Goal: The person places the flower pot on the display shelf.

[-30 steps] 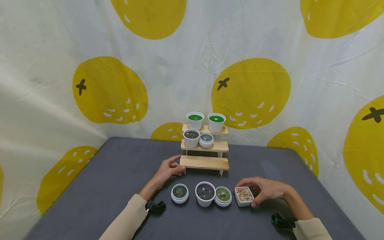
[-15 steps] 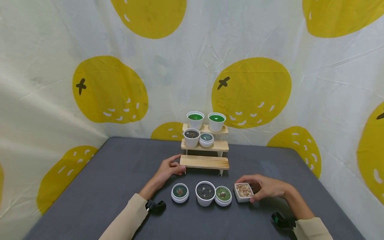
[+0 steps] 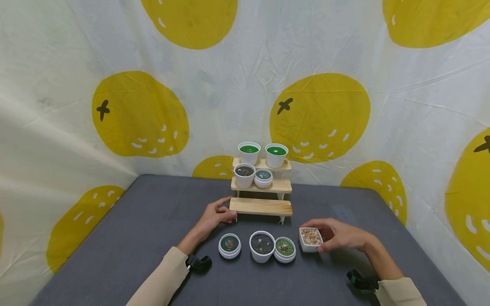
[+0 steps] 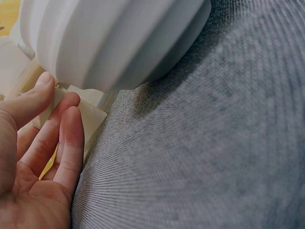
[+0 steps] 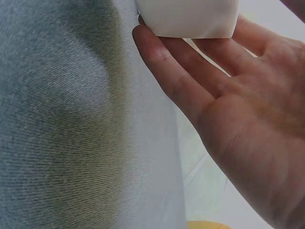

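My right hand (image 3: 340, 234) grips a small square white pot (image 3: 311, 243) filled with pale tan gravel, thumb at the near side and fingers at the far side. In the right wrist view the white pot (image 5: 190, 19) sits between the fingers, its flat base above the dark cloth. At the left end of a three-tier wooden stand (image 3: 261, 207), my left hand (image 3: 212, 217) holds the lowest board between thumb and fingers. That hand's fingers (image 4: 71, 138) show beside the board's end in the left wrist view, where a ribbed white pot (image 4: 119, 43) fills the foreground.
In front of the stand are a round pot with dark green filling (image 3: 229, 244), a taller dark-filled cup (image 3: 262, 245) and a light-green-filled pot (image 3: 284, 248). Two green-filled cups (image 3: 276, 156) top the stand; a dark-filled cup (image 3: 244, 176) and a blue-grey-filled pot (image 3: 263, 178) occupy its middle tier.
My right hand and the square pot have shifted a little up and away from me, and the pot has turned slightly. The left hand stays at the stand's end.
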Available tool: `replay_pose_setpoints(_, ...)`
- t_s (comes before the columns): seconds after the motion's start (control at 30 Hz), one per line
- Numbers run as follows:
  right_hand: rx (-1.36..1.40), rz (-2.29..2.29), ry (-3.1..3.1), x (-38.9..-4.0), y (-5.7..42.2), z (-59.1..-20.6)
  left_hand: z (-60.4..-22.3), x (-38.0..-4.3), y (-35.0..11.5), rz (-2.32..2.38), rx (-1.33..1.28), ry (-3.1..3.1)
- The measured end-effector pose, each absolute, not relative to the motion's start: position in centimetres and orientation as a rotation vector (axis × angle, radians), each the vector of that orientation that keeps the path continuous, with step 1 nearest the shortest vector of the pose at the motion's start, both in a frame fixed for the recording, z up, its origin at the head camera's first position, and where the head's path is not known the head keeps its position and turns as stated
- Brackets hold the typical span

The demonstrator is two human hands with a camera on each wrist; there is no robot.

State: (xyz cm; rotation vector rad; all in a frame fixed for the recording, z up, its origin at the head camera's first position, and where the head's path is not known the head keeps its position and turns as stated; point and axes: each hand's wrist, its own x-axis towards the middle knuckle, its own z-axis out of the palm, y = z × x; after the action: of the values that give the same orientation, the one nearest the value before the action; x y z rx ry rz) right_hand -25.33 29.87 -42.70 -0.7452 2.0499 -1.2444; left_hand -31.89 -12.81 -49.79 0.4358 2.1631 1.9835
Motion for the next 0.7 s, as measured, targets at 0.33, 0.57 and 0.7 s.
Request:
replay_pose_setpoints(0.33, -0.790, -1.329, 2.145, -24.9, 29.5, -41.8, -49.8, -31.8, -12.8, 1.980, 0.431, 2.167)
replay_pose_setpoints(0.57, -0.764, -1.361, 2.280, -24.7, 28.9, -40.9, -49.6, -31.7, -12.8, 1.978, 0.428, 2.176)
replay_pose_setpoints(0.7, -0.801, -1.355, 2.312, -25.0, 28.5, -40.3, -49.6, -31.8, -12.8, 1.979, 0.423, 2.172)
